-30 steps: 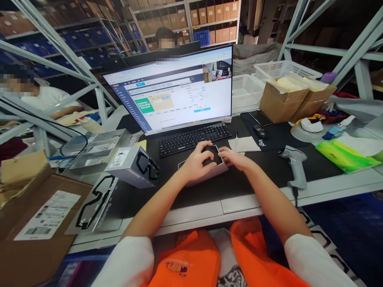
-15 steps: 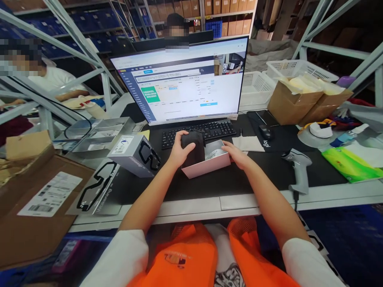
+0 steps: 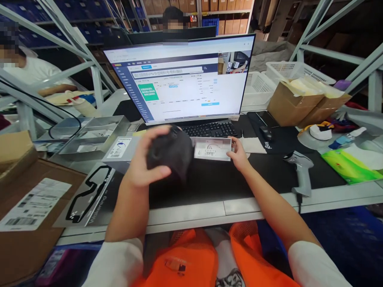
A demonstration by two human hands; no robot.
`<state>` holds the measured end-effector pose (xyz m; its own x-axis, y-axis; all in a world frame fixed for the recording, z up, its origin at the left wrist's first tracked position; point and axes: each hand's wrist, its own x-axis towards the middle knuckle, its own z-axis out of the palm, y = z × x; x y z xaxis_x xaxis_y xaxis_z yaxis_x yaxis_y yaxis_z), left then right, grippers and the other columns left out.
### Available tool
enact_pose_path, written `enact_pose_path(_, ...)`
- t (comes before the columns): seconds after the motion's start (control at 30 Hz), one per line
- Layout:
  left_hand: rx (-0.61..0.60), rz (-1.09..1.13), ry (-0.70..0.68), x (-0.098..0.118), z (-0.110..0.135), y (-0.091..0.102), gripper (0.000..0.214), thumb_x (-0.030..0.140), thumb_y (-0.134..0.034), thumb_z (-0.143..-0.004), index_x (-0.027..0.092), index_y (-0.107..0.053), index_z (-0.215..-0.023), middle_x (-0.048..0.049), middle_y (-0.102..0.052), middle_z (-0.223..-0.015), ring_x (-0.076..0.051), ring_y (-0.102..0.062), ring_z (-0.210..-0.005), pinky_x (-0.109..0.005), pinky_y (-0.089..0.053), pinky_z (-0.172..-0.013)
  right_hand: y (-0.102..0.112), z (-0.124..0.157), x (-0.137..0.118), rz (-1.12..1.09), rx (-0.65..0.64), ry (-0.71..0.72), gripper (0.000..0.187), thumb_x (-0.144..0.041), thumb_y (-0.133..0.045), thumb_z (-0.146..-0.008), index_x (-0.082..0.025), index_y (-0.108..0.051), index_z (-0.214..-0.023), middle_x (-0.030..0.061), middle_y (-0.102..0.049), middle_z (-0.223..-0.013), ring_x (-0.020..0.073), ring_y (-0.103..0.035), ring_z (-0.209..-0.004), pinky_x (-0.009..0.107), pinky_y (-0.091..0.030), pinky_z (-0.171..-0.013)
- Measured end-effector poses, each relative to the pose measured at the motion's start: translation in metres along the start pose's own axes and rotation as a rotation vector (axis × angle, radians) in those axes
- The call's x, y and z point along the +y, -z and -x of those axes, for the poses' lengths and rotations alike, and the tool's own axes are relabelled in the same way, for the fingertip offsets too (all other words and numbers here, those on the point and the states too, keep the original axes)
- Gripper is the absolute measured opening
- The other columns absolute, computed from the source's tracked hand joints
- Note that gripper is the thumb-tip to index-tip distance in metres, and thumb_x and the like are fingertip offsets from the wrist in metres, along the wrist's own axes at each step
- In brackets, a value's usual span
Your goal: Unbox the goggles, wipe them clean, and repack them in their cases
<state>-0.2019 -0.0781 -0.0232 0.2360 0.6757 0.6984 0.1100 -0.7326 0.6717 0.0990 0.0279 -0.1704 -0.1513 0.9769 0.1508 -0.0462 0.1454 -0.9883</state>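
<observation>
- Shelving [image 3: 226, 12] with brown cartons and blue bins filled the background, where two other people could be seen past the monitor and the metal frame.
- The surface [image 3: 186, 219] ran across the middle, mostly under a black mat [image 3: 263, 179].
- A lit monitor [image 3: 185, 91] leaned at the back of it.
- An open brown carton [image 3: 18, 159] lay at the left, a shipping label on its flap.
- A black keyboard [image 3: 211, 129] sat just below the screen.
- A grey box [image 3: 118, 149] stood behind the left hand [image 3: 140, 167], partly hidden.
- A dark case [image 3: 170, 153], blurred, was in that hand, fingers and thumb curled around it, left of the open box.
- The white open box [image 3: 213, 149] rested near the keyboard, printed matter inside; the right hand [image 3: 239, 155] gripped its right end.
- A grey scanner [image 3: 301, 171] lay farther right.
- A black mouse [image 3: 265, 133] was beyond it.
</observation>
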Motion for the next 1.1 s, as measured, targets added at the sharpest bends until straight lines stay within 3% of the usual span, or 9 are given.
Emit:
enact_pose_path(0.07, -0.382, -0.139, 0.070, 0.012, 0.003, -0.002, 0.073, 0.033, -0.083, -0.074, 0.028, -0.056, -0.141, -0.0126, -0.056, -0.145, -0.035, -0.057, -0.132, -0.050, -0.047, -0.113, 0.000, -0.001, 0.006, 0.026, -0.012, 0.028, 0.077, -0.027, -0.058, -0.058, -0.024, -0.043, -0.134, 0.0083, -0.063, -0.117, 0.0256, -0.060, -0.102, 0.033, -0.049, -0.075)
enact_pose_path(0.13, -0.648, -0.243, 0.144, 0.016, 0.001, -0.014, 0.067, 0.028, -0.077, -0.080, 0.030, -0.055, -0.144, -0.0109, -0.054, -0.148, -0.032, -0.056, -0.134, -0.047, -0.046, -0.115, 0.002, -0.003, 0.010, 0.058, -0.024, 0.050, 0.077, -0.027, -0.057, -0.059, -0.023, -0.042, -0.135, 0.0099, -0.062, -0.124, 0.0264, -0.061, -0.108, 0.034, -0.050, -0.078)
enact_pose_path(0.37, -1.079, -0.324, 0.365, -0.026, 0.005, -0.073, 0.078, 0.035, -0.072, -0.085, 0.037, -0.040, -0.157, -0.0049, -0.053, -0.154, -0.028, -0.058, -0.135, -0.039, -0.049, -0.111, 0.008, -0.006, 0.020, 0.187, -0.026, 0.059, 0.079, -0.026, -0.053, -0.067, -0.019, -0.042, -0.145, 0.0132, -0.058, -0.140, 0.0291, -0.058, -0.125, 0.043, -0.050, -0.103)
enact_pose_path(0.53, -0.921, -0.651, 0.447, -0.045, 0.012, -0.088, 0.049, 0.033, -0.049, -0.100, 0.027, -0.055, -0.148, -0.0092, -0.066, -0.141, -0.031, -0.064, -0.127, -0.044, -0.051, -0.106, 0.010, -0.008, 0.024, 0.288, 0.019, 0.088, 0.079, -0.027, -0.051, -0.075, -0.014, -0.042, -0.152, 0.0135, -0.049, -0.155, 0.0279, -0.047, -0.142, 0.045, -0.037, -0.121)
enact_pose_path(0.67, -0.828, -0.831, 0.403, -0.046, 0.017, -0.097, 0.048, 0.028, -0.040, -0.103, 0.029, -0.053, -0.149, -0.0104, -0.070, -0.130, -0.030, -0.069, -0.113, -0.045, -0.053, -0.096, 0.016, -0.011, 0.025, 0.315, 0.020, 0.022, 0.075, -0.032, -0.052, -0.081, -0.017, -0.045, -0.155, 0.0081, -0.047, -0.158, 0.0274, -0.042, -0.148, 0.045, -0.031, -0.126)
enact_pose_path(0.73, -0.871, -0.814, 0.320, -0.044, 0.022, -0.105, 0.050, 0.041, -0.046, -0.102, 0.028, -0.051, -0.150, -0.0126, -0.064, -0.138, -0.032, -0.063, -0.124, -0.050, -0.048, -0.105, 0.018, -0.012, 0.027, 0.314, 0.025, -0.027, 0.072, -0.041, -0.054, -0.087, -0.020, -0.045, -0.156, 0.0063, -0.050, -0.156, 0.0278, -0.045, -0.146, 0.047, -0.032, -0.125)
enact_pose_path(0.83, -0.915, -0.845, 0.246, -0.043, 0.029, -0.114, 0.087, 0.060, -0.071, -0.083, 0.024, -0.042, -0.156, -0.0188, -0.051, -0.150, -0.040, -0.050, -0.136, -0.061, -0.039, -0.112, 0.017, -0.013, 0.029, 0.324, 0.025, -0.043, 0.073, -0.061, -0.053, -0.092, -0.022, -0.048, -0.154, 0.0079, -0.052, -0.154, 0.0289, -0.045, -0.146, 0.049, -0.033, -0.124)
enact_pose_path(0.97, -0.938, -0.825, 0.270, -0.047, 0.023, -0.111, 0.093, 0.045, -0.077, -0.079, 0.024, -0.035, -0.159, -0.0166, -0.058, -0.139, -0.036, -0.058, -0.122, -0.052, -0.047, -0.102, 0.017, -0.015, 0.021, 0.425, 0.186, 0.037, 0.079, -0.071, -0.048, -0.091, -0.014, -0.054, -0.145, 0.0193, -0.052, -0.151, 0.0319, -0.050, -0.140, 0.049, -0.036, -0.121)
enact_pose_path(1.1, -0.822, -0.687, 0.316, -0.050, 0.010, -0.098, 0.099, 0.047, -0.077, -0.078, 0.023, -0.030, -0.162, -0.0145, -0.058, -0.138, -0.034, -0.059, -0.122, -0.047, -0.047, -0.105, 0.026, -0.007, -0.013, 0.522, 0.314, 0.142, 0.047, -0.054, -0.050, -0.092, -0.015, -0.069, -0.110, 0.0174, -0.070, -0.119, 0.0287, -0.065, -0.111, 0.046, -0.050, -0.104)
